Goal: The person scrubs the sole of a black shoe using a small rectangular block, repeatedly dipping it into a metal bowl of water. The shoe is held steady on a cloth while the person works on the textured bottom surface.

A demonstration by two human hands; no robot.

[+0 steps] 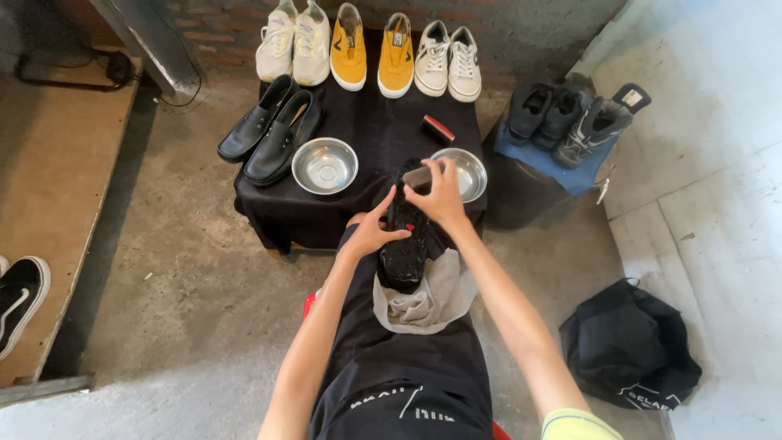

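Two steel bowls point(325, 165) sit on a low table point(366, 122) draped in black cloth, with a pair of black loafers point(273, 126) at its left edge and white and yellow sneakers point(350, 45) along the back. On the person's lap, over a grey cloth point(432, 297), lies a black shoe point(405, 236). The left hand point(371, 231) grips its side, while the right hand point(440, 195) presses a small brush point(417, 176) to its far end.

Grey concrete floor point(204, 277), brick wall point(220, 24), black-draped low table point(358, 122), daylight from right
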